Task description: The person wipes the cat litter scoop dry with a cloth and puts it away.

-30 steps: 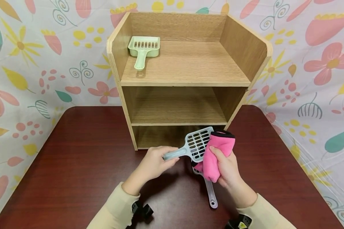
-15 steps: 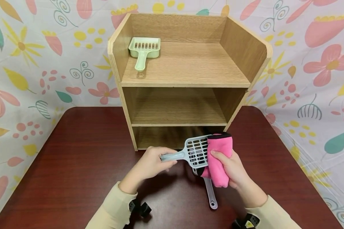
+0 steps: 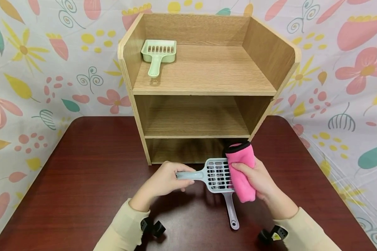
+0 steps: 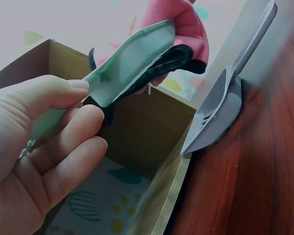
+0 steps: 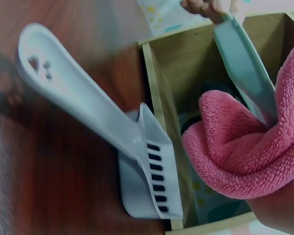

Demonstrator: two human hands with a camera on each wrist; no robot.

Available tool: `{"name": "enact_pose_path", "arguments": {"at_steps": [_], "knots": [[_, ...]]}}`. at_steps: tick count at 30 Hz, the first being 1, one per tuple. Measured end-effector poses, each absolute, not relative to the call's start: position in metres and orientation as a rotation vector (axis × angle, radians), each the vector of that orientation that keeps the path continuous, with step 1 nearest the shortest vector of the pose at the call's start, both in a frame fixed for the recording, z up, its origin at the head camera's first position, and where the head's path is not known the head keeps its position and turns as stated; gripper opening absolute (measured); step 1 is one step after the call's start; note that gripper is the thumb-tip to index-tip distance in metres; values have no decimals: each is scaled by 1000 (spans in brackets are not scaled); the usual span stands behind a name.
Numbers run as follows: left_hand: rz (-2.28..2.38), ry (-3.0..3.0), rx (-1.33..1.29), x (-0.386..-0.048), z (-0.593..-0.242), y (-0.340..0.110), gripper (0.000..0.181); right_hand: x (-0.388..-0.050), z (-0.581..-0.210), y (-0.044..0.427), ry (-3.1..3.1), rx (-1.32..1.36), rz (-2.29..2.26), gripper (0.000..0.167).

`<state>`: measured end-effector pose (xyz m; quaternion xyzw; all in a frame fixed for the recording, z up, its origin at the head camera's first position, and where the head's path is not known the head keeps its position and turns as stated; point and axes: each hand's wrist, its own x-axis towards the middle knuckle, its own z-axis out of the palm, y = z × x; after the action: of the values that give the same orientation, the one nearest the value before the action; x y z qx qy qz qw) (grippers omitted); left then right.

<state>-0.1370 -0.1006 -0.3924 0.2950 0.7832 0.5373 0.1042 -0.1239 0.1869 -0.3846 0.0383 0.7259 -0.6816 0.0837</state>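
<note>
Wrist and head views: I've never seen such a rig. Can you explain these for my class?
A person is working bare-handed. The head picture looks down from the person's head; the others come from a black camera on each wrist. The left hand holds a blue scoop by its handle; the right hand grips a pink cloth folded over the scoop's far end. On the dark table, a gray scoop rests on its tray in front of the wooden shelf; a green scoop sits on top.
</note>
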Motion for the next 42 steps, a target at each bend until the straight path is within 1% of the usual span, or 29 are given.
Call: {"name": "enact_pose_path", "arguments": {"at_steps": [5, 10, 14, 23, 34, 37, 42], "knots": [[1562, 2285, 848, -138, -394, -103, 21, -129, -382, 193, 2331, -75, -1869, 21], [1540, 2262, 856, -139, -393, -104, 21, -137, -381, 198, 2473, -422, -1680, 25], [1524, 2244, 868, -139, -392, -105, 20, -142, -381, 199, 2542, -629, -1512, 28], [1491, 2229, 866, -139, -392, -105, 16, -143, -377, 190, 2714, -765, -1174, 34], [1487, 2192, 843, -137, -393, -104, 17, -144, -373, 172, 2709, -819, -1014, 31], [1474, 2194, 853, -137, -394, -102, 17, -144, -372, 166, 2699, -863, -980, 35], [1443, 2207, 884, -137, -397, -97, 15, -144, -372, 157, 2714, -1018, -857, 43]]}}
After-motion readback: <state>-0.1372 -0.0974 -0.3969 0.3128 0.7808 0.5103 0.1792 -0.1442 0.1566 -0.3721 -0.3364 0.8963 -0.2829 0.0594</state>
